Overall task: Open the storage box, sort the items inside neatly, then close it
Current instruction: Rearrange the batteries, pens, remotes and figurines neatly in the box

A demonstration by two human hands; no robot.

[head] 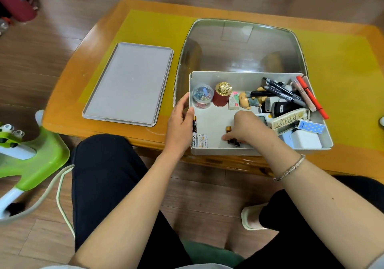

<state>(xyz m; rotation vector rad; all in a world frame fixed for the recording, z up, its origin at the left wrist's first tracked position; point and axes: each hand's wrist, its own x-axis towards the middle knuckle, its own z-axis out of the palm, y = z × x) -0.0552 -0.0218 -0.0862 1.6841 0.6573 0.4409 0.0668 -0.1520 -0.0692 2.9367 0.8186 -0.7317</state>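
Observation:
The white storage box (209, 150) stands open at the table's near edge, and its grey lid (128, 83) lies flat to the left. My left hand (180, 123) holds the box's left wall, thumb over the rim. My right hand (243, 129) reaches down into the box and pinches small dark batteries (233, 143) on its floor. More batteries (199, 140) lie lined up in the near left corner. A clear jar of pins (202, 96) and a red jar with a gold cap (222, 94) stand at the back left. Pens (286, 93), a figurine (248, 100) and remotes (291, 119) are piled at the right.
The box sits on a wooden table with a yellow mat (158, 27) and a glass inset (241, 44). A green plastic stool (31, 156) stands on the floor at the left, with a cord beside it. My knees are under the table's front edge.

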